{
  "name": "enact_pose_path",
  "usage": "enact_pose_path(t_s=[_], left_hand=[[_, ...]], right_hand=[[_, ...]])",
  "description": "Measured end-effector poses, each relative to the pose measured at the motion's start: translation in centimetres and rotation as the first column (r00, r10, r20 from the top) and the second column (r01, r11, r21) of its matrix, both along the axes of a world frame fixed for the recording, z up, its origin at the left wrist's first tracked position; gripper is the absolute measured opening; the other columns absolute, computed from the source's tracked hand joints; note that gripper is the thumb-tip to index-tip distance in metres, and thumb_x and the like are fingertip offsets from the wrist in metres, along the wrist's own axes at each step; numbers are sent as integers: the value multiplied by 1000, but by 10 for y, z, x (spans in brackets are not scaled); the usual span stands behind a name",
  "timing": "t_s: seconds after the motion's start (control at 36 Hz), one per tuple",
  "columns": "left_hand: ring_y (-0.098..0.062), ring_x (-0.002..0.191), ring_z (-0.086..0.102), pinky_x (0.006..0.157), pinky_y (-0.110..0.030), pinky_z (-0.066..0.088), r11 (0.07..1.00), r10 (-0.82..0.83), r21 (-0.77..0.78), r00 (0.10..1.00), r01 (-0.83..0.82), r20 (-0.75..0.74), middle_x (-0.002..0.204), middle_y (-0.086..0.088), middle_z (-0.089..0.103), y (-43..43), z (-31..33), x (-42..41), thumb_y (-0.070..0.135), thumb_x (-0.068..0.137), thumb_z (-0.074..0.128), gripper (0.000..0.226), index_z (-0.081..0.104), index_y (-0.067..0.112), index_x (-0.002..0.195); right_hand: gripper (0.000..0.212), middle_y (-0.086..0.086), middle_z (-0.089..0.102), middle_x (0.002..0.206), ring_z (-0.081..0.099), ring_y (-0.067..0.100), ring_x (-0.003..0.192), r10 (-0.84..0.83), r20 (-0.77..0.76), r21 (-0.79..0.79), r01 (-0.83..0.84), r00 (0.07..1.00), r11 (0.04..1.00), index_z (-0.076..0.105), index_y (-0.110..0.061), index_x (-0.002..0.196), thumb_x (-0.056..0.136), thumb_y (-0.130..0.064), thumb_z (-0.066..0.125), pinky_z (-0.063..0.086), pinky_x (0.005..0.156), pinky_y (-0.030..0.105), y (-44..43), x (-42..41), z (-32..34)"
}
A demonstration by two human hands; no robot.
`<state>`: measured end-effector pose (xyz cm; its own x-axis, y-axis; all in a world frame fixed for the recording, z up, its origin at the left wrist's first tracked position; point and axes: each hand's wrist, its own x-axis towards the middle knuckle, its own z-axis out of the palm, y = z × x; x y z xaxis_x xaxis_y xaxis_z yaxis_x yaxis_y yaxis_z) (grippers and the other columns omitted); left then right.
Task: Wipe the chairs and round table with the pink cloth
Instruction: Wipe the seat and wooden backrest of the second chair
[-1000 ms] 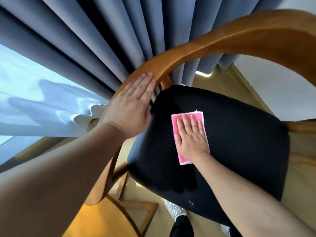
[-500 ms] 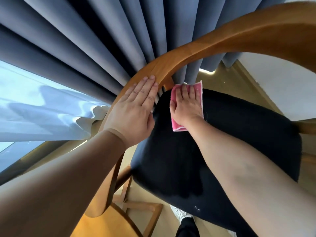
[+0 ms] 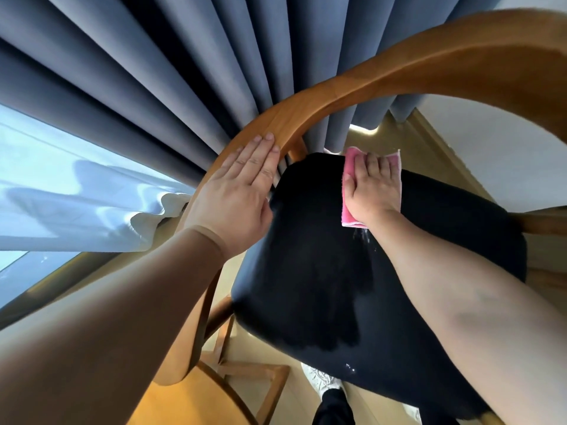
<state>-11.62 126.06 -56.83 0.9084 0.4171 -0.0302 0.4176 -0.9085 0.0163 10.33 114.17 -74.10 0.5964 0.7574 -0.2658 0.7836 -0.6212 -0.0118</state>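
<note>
The pink cloth [image 3: 347, 210] lies flat at the far edge of the chair's black seat [image 3: 322, 271], just right of the frame's centre. The right hand [image 3: 371, 188] presses on it with straight fingers. The left hand [image 3: 236, 197], also spread flat and holding nothing, rests on the curved wooden backrest [image 3: 399, 72] at centre left. Grey curtains [image 3: 153, 72] fill the top. A white sheer curtain [image 3: 76, 194] hangs at the left. Wooden floor [image 3: 429, 148] and a white wall [image 3: 506, 148] show at upper right.
</note>
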Motion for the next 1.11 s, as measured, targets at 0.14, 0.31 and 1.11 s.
enact_pose_path(t_s=[0.14,0.31,1.11], left_hand=[[-29,139,27,115,-38,17,999,-34,15,999,33,15,150,-18,30,-1,3,1,13,78,54,68,34,-1,142],[-30,138,30,114,-39,20,999,-49,19,998,48,25,149,-18,31,-2,3,0,11,78,57,67,36,-2,141],[-15,144,-1,112,-29,-5,949,-78,-305,870,-86,-487,159,1,-1,-141,-64,-78,5,86,40,76,4,25,150]], right_hand=[[68,16,16,161,12,36,148,-48,-8,-26,48,999,999,10,-13,155,98,-49,4,1,121,47,-27,-17,-4],[68,16,0,162,-5,34,149,-73,-43,-28,72,996,997,-4,-11,154,97,-47,3,-8,120,45,-67,-54,-7],[66,21,13,159,7,42,147,127,-152,33,-124,980,992,13,-11,153,97,-46,19,2,120,54,-178,-181,-2]])
